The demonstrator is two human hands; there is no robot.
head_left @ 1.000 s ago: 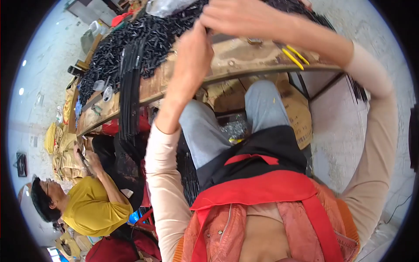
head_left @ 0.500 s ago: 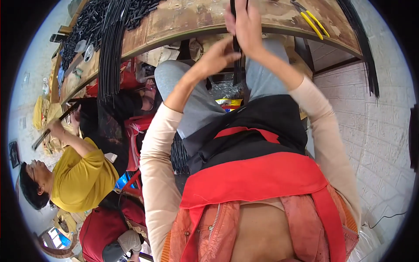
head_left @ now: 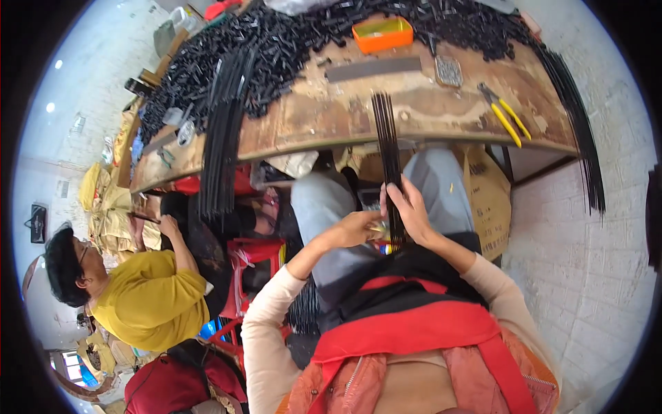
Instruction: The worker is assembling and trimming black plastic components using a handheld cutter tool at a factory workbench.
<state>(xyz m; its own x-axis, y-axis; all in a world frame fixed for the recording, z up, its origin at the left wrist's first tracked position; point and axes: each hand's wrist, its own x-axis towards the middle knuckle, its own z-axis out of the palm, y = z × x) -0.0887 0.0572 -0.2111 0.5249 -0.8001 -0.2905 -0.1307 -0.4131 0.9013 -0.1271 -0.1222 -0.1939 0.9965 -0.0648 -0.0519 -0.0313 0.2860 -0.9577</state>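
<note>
A bundle of thin black rods (head_left: 387, 138) stands out over my lap, its far end over the edge of the wooden table. My right hand (head_left: 408, 212) is wrapped round its near part, thumb along the top. On the other side, my left hand (head_left: 353, 229) points its loosely bent fingers at the bundle, with a gap showing between them. Whether its fingertips touch the rods I cannot make out. The bundle's lower end reaches down toward my black and red apron (head_left: 414, 331).
On the wooden table (head_left: 303, 121) lie a heap of short black pieces (head_left: 276, 41), an orange box (head_left: 383, 36), a flat grey bar (head_left: 372, 69), a small clear tray (head_left: 449, 72) and yellow-handled pliers (head_left: 507, 117). More rods (head_left: 224, 138) hang over its edge. A person in yellow (head_left: 148, 297) sits at left.
Both hands have come back from the table edge toward my lap, bringing the rod bundle nearer. More of the table is in view. At left, the other person's arm has lowered.
</note>
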